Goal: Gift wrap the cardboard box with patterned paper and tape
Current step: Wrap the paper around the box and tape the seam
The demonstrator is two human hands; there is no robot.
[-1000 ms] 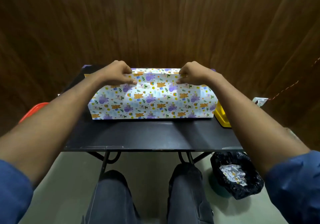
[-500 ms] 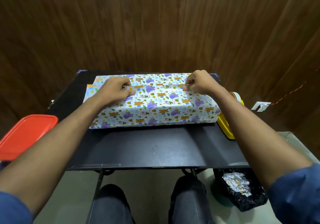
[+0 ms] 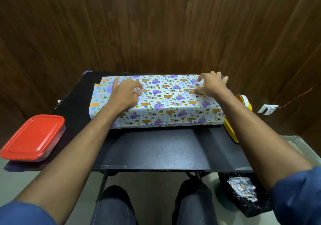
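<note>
Head view: the wrapped box (image 3: 156, 101) lies at the far side of the black table (image 3: 156, 148). Both hands rest on its top, the left hand (image 3: 124, 94) flat, the right hand (image 3: 211, 85) fingers spread, neither clenched, probably pressing the paper seam flat for tape. Yellow tape dispenser (image 3: 243, 106) sits just right of the box.

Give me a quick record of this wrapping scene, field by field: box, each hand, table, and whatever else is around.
box: wrapped box lies flat on the black table, patterned paper covering its top and front
left hand: left hand presses flat on the top, left part
right hand: right hand spread on the top, right part
left of table: red-lidded container
right of box: yellow tape dispenser
floor: black bin with paper scraps
</note>
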